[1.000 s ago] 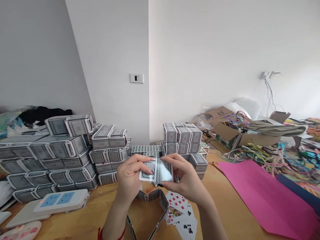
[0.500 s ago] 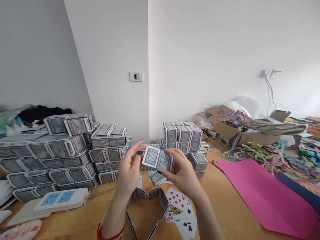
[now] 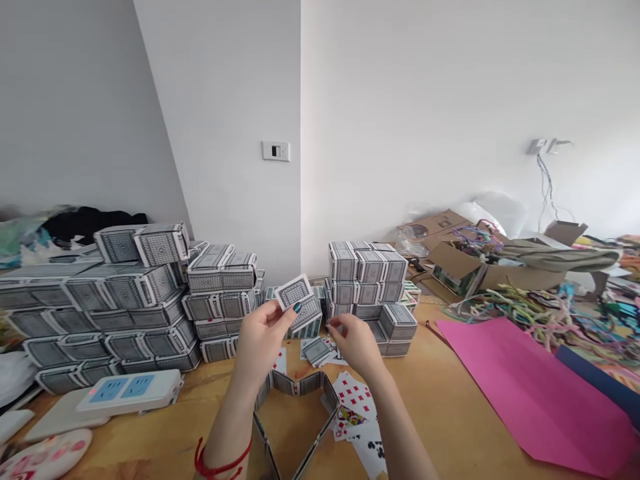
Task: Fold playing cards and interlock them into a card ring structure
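My left hand (image 3: 267, 333), a red string bracelet at its wrist, pinches a folded playing card (image 3: 294, 293) between thumb and fingers. The card tilts up with its grey patterned back towards me. Just right of it, clear of the card, my right hand (image 3: 354, 339) has thumb and fingertips drawn together; anything between them is too small to make out. Below both hands stands a heart-like outline of folded cards (image 3: 314, 381) on the wooden table (image 3: 415, 413). Face-up playing cards (image 3: 355, 397) lie beside it, and a face-down card (image 3: 317, 351) rests on others behind it.
Stacked blocks made of cards stand left (image 3: 135, 287) and right (image 3: 367, 267). A power strip (image 3: 131, 393) lies at left. Pink paper (image 3: 525, 393), tangled colourful cords (image 3: 525, 310) and an open cardboard box (image 3: 520, 270) occupy the right.
My right hand has let go of the folded card and moved down and right from it. The left hand keeps the card, now tilted differently.
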`<state>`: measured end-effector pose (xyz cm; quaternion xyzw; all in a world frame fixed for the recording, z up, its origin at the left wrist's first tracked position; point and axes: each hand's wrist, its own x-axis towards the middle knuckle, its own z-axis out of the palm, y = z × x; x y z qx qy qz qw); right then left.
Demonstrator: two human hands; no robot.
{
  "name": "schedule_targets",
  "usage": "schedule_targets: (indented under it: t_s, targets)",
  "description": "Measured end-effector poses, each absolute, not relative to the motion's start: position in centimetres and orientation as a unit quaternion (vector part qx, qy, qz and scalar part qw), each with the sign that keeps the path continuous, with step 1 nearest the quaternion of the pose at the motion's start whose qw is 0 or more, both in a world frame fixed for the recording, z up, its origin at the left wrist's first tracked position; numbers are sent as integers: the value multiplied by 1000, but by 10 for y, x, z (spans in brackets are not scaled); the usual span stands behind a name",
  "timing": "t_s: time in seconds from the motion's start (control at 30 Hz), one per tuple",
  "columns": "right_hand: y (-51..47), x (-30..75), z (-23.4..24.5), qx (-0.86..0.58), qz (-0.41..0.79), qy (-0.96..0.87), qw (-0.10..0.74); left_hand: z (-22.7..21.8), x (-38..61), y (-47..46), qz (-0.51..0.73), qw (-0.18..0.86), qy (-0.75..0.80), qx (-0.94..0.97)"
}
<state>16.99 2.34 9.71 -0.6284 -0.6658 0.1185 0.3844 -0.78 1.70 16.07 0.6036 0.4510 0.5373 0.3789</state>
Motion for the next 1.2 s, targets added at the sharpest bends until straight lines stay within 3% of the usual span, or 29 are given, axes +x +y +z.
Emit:
schedule_targets:
  t_s: [0.1,0.23,0.47,0.9,1.03,1.2]
  targets:
    - [37,166,68,-664,135,-661,322,160,-12,18,526,356,455,623]
    - [46,162,43,-654,150,-675,306,156,-14,20,519,352,460,629]
    - [51,161,18,-615,179,-719,271,156,-15,21,480,488,418,597]
    - [49,164,19,-663,174,-669,286,158,-20,15,431,328,466,700]
    - [54,170,23,-647,216,-635,362,160,-19,17,424,376,464,681]
    - [51,175,49,-513,438,-493,549,157,-26,24,472,442,435,627]
